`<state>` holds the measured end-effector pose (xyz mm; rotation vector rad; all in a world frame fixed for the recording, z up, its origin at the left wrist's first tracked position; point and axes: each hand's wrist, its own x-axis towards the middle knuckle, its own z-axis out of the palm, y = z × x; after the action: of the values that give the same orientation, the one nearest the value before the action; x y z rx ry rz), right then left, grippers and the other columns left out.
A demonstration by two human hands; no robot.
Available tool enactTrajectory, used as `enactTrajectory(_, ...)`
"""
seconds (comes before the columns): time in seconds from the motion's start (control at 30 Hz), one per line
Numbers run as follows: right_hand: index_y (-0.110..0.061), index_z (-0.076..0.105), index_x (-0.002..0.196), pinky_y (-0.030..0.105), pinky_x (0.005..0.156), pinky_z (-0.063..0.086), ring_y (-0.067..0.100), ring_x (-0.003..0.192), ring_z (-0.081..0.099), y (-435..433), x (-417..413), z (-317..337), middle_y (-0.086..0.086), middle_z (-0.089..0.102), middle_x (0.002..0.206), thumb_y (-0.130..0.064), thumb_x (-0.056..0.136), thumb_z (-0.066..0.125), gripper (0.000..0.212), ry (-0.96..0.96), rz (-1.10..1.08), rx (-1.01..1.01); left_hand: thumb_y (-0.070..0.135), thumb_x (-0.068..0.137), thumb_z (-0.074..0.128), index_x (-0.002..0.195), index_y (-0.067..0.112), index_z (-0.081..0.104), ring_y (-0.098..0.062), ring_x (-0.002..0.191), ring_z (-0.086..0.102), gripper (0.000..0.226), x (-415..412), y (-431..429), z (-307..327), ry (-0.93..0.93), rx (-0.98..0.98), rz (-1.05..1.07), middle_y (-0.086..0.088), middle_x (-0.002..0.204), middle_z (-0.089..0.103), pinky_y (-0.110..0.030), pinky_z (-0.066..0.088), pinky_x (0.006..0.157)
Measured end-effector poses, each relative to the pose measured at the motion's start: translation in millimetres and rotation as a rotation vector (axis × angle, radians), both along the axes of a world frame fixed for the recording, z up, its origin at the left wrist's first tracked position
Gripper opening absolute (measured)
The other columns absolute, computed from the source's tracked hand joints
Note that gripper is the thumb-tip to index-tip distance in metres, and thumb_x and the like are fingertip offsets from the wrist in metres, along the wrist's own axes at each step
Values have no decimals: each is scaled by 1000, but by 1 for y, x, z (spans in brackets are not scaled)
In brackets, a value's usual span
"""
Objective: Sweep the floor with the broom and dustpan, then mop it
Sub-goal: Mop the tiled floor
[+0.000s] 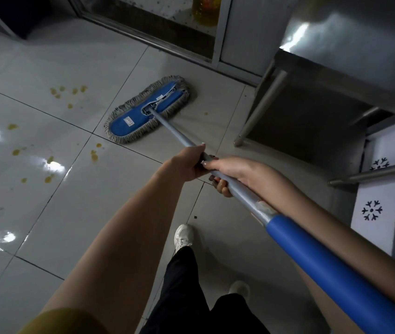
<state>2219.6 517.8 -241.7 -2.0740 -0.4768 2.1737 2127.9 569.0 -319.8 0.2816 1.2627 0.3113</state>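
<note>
A flat blue mop head (128, 119) with a grey fringe lies on the grey tiled floor (46, 68) ahead of me. Its metal pole (179, 136) runs back towards me and ends in a blue grip sleeve (324, 256). My left hand (186, 162) grips the pole further down. My right hand (235, 172) holds the pole just behind it, fingers wrapped underneath. Several yellow-brown spots (71, 97) dot the wet, shiny tiles to the left of the mop. No broom or dustpan is in view.
A steel table (350, 68) with round legs (261, 107) stands at the right, close to the mop. A white panel with snowflake marks (375, 203) is behind it. A glass door frame (157, 44) runs along the far edge. My feet (183, 237) stand on the tiles below.
</note>
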Motion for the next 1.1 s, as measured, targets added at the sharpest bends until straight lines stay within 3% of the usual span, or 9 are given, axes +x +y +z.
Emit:
enactTrajectory(0.4, -11, 41, 70, 8, 30, 29, 4, 22, 34, -174, 94, -3, -2, 39, 33, -38, 96, 49, 39, 41, -59, -61, 29, 101, 36, 80, 4, 45, -15, 66, 55, 34, 94, -165, -4, 36, 0, -148, -9, 77, 55, -28, 52, 67)
enactTrajectory(0.63, -12, 38, 63, 8, 27, 29, 4, 20, 34, -246, 126, -2, -2, 38, 32, -41, 96, 49, 44, 22, -1, -103, 29, 102, 34, 78, 5, 46, -13, 65, 54, 36, 128, -242, 0, 39, 6, -141, -7, 76, 54, -23, 52, 51)
enactTrajectory(0.83, -12, 39, 62, 9, 27, 29, 6, 20, 34, -251, 126, -2, -2, 38, 30, -41, 94, 51, 45, -36, 47, -105, 32, 102, 32, 76, 7, 47, -13, 62, 53, 39, 131, -249, 0, 43, -16, -120, -6, 73, 54, -23, 50, 53)
enactTrajectory(0.93, -10, 43, 63, 11, 29, 34, 7, 22, 38, -233, 122, -4, -1, 42, 33, -42, 92, 55, 44, -95, 127, -111, 33, 101, 35, 80, 7, 49, -13, 64, 55, 37, 120, -234, -4, -24, -50, -84, -6, 75, 56, -19, 52, 44)
enactTrajectory(1.1, -11, 45, 62, 13, 30, 37, 8, 25, 42, -186, 128, -5, -1, 45, 37, -49, 88, 58, 48, -122, 177, -163, 30, 100, 41, 84, 3, 50, -17, 68, 60, 32, 113, -190, -7, -122, -69, -76, -9, 77, 59, -23, 55, 45)
